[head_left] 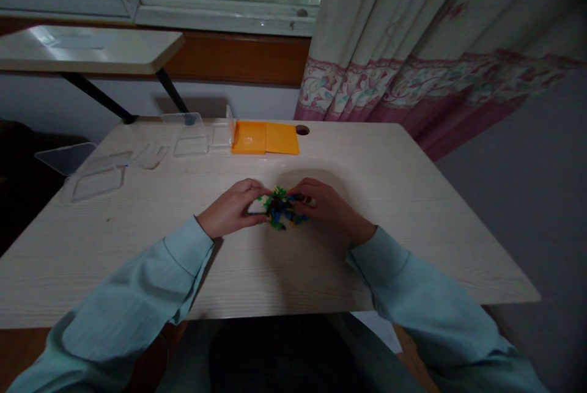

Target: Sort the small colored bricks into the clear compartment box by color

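A small heap of tiny plastic pieces (279,205), green, blue, dark and pale yellow, lies on the table between my hands. They look like little building bricks, but single shapes are too small to make out. Around the heap's left side curves my left hand (236,206), thumb and fingers apart, their tips touching the edge. My right hand (323,205) is at the right side with fingers curled in and closed on some dark blue pieces at the heap's edge. Its fingers partly hide what they hold.
An orange plastic case (282,138) lies near the table's (389,209) back edge, beside a round cable hole (302,130). Clear plastic boxes and lids (190,145) are spread at the back left. Beyond stand a raised shelf (105,51), a window and a curtain (348,75).
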A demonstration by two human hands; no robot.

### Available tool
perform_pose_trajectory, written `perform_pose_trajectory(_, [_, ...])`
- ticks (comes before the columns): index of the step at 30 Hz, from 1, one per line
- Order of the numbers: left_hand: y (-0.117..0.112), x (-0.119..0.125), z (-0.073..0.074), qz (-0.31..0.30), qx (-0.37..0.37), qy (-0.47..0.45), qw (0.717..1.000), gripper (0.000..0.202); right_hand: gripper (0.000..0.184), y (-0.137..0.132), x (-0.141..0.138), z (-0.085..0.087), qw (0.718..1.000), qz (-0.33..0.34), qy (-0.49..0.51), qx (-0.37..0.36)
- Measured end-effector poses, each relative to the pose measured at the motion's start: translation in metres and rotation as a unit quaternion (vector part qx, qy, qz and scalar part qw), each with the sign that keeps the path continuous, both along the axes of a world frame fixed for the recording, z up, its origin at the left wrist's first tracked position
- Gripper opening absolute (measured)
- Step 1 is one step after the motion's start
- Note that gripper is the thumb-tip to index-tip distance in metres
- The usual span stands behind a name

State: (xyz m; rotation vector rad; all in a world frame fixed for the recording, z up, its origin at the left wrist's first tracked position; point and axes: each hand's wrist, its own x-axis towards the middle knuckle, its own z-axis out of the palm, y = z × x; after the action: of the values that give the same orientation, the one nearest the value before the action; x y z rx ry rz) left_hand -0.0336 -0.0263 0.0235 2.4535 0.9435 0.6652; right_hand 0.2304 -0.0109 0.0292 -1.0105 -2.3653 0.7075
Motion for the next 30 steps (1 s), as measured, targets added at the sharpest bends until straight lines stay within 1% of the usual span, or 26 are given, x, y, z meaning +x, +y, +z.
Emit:
perform_pose_trajectory(2, [0.0, -0.001, -0.003, 0.001, 0.013, 0.027, 1.0, 0.063, 0.027, 0.002, 0.004, 0.001, 1.0, -0.01, 0.003, -0.008])
perform_pose_trajectory(4, [-0.001, 0.0, -0.005, 0.001, 0.017, 0.045, 0.999, 0.068, 0.029, 0.003, 0.006, 0.001, 1.0, -0.009, -0.003, -0.009])
perform_pose_trajectory(6, [-0.002, 0.002, -0.006, -0.001, 0.016, 0.054, 0.998, 0.066, 0.034, 0.003, 0.006, 0.0, 1.0, -0.005, -0.025, -0.009])
perform_pose_trajectory(9, [-0.003, 0.005, -0.007, -0.003, 0.013, 0.051, 0.999, 0.056, 0.045, 0.0, 0.005, -0.001, 0.999, 0.004, -0.05, -0.01])
perform_pose_trajectory(11, [-0.003, 0.007, -0.008, -0.006, 0.009, 0.045, 0.999, 0.05, 0.047, -0.002, 0.003, -0.002, 0.998, 0.009, -0.055, -0.01])
perform_pose_trajectory(17, [-0.002, 0.009, -0.01, -0.009, -0.003, 0.022, 1.0, 0.036, 0.033, -0.005, -0.007, -0.007, 0.999, 0.029, -0.035, -0.007])
perform_pose_trajectory(24, [-0.003, 0.011, -0.009, -0.009, -0.024, -0.02, 0.999, 0.03, 0.022, -0.008, -0.012, -0.011, 1.0, 0.025, 0.001, -0.004])
perform_pose_trajectory(30, [-0.004, 0.01, -0.008, -0.004, -0.042, -0.052, 0.998, 0.024, 0.022, -0.004, -0.008, -0.005, 1.0, 0.019, 0.015, 0.011])
